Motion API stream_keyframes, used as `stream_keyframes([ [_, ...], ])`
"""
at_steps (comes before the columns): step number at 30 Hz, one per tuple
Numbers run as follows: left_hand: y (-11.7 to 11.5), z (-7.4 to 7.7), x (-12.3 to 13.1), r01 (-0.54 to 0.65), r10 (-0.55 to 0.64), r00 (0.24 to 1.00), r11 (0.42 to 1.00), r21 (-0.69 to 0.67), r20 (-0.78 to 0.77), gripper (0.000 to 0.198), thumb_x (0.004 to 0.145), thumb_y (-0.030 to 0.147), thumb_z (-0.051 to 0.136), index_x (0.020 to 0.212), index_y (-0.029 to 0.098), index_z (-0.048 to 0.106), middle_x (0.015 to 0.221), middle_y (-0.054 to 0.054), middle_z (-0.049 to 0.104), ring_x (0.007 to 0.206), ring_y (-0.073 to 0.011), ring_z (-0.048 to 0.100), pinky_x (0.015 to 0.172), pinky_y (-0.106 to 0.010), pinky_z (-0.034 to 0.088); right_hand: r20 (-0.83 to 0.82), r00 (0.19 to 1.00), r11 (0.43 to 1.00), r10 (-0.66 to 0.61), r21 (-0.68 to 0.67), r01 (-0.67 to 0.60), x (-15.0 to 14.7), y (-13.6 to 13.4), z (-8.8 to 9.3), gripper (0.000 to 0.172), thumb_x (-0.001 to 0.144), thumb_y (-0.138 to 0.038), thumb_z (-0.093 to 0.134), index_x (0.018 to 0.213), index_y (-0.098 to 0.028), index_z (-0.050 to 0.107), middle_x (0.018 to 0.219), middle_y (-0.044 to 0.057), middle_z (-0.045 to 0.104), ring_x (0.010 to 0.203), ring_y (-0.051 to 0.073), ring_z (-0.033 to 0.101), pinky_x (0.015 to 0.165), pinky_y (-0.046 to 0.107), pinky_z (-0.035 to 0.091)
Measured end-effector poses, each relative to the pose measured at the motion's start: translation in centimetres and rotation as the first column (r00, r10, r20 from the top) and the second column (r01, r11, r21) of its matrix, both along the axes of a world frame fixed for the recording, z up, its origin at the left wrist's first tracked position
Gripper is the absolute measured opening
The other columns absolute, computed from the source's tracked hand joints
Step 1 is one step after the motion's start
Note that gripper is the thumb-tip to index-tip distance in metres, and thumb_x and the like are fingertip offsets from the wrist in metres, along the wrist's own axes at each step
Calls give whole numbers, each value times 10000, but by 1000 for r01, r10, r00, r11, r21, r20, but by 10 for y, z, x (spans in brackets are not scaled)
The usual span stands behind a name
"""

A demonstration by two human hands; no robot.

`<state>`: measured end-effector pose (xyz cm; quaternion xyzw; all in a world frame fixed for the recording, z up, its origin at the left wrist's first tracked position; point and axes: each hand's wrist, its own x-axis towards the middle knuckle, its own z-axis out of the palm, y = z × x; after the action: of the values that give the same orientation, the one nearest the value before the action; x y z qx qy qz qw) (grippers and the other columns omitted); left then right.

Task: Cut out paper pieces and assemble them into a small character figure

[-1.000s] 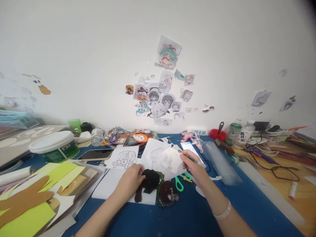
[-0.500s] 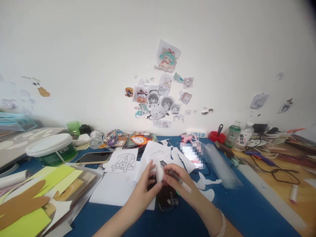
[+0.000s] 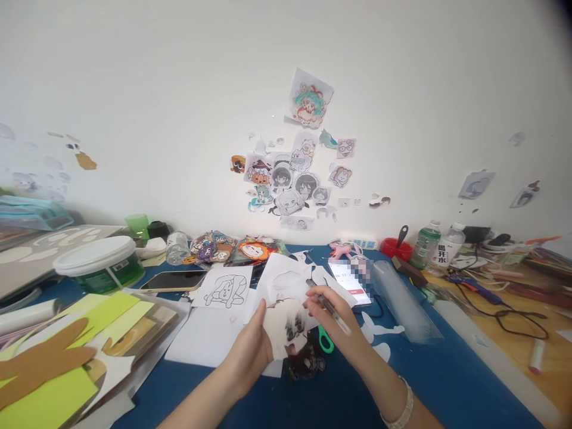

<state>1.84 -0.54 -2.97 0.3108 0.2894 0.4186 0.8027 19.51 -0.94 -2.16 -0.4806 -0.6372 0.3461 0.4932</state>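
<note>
My left hand (image 3: 252,342) grips the edge of a pale cut-out (image 3: 277,329) with a printed cartoon face, thumb on top. My right hand (image 3: 337,316) is closed around a slim pen (image 3: 342,325) with a clear barrel. It is close to the right edge of the cut-out; whether the two touch, I cannot tell. Under the hands lies a dark, glossy piece (image 3: 308,364), partly hidden. A green scissor handle (image 3: 326,339) shows just below my right hand. Behind the cut-out rests a sheet of white paper (image 3: 279,271) with cut openings.
A line drawing (image 3: 226,288) lies left of centre near a dark phone (image 3: 172,280). At left stand a lidded tub (image 3: 98,265) and stacked coloured paper (image 3: 67,369). To the right are a lit phone (image 3: 351,283), white scraps (image 3: 379,329), clear film (image 3: 404,304) and bottles (image 3: 424,244).
The cut-out has been turned from nearly edge-on, so its printed face now shows. My hands have moved apart, the right one shifting rightward with the pen. The green scissor handle has come into clearer view.
</note>
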Motion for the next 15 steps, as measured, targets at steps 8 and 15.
stream_keyframes([
  [8,-2,6,0,-81,74,992,994,-68,-99,542,816,519,454,1205,142,437,1007,-140,655,883,-284,621,610,-333,473,-121,983,986,138,-82,-148,-3,0,-2,134,780,-274,534,894,-205,541,745,2,533,670,155,548,636,271,450],
  [15,4,1,-3,-122,117,979,992,-18,-164,411,823,487,451,1025,137,525,843,-98,687,749,-236,645,636,-326,485,-87,988,989,130,-56,-135,-5,1,-4,106,772,-226,507,870,-196,532,702,-6,518,636,146,524,606,258,417],
])
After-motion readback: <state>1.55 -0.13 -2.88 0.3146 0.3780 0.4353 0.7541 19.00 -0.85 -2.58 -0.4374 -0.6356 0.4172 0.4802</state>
